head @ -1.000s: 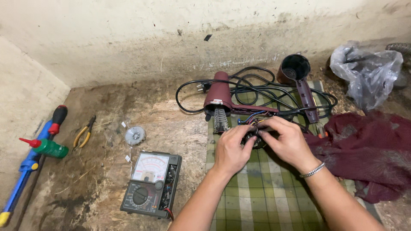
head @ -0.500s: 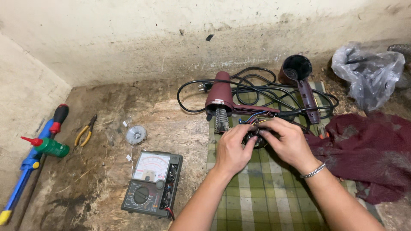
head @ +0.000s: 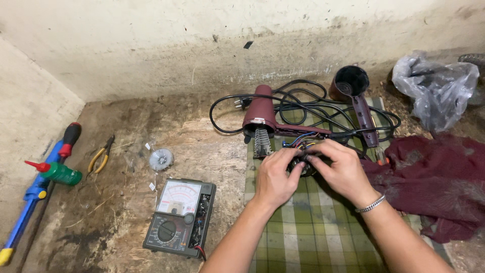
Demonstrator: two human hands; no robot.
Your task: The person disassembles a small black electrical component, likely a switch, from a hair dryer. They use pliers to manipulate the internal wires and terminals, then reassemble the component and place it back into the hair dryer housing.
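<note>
My left hand (head: pixel 275 177) and my right hand (head: pixel 343 169) meet over a small dark round part (head: pixel 302 167) with coloured wires, and both grip it above the green checked cloth (head: pixel 313 227). Just beyond my fingers lies an opened maroon hair dryer shell (head: pixel 260 114) with its heating coil (head: pixel 262 143) showing. The other maroon shell half (head: pixel 361 108) with a dark round nozzle lies to the right. A black power cord (head: pixel 303 108) loops around both. A metal bracelet (head: pixel 371 204) sits on my right wrist.
An analog multimeter (head: pixel 179 217) lies left of the cloth. Farther left are a small grey fan wheel (head: pixel 161 160), yellow-handled pliers (head: pixel 101 154), a green bottle with a red tip (head: pixel 58 173) and a screwdriver (head: pixel 68 140). A maroon rag (head: pixel 439 182) and a plastic bag (head: pixel 437 88) lie right.
</note>
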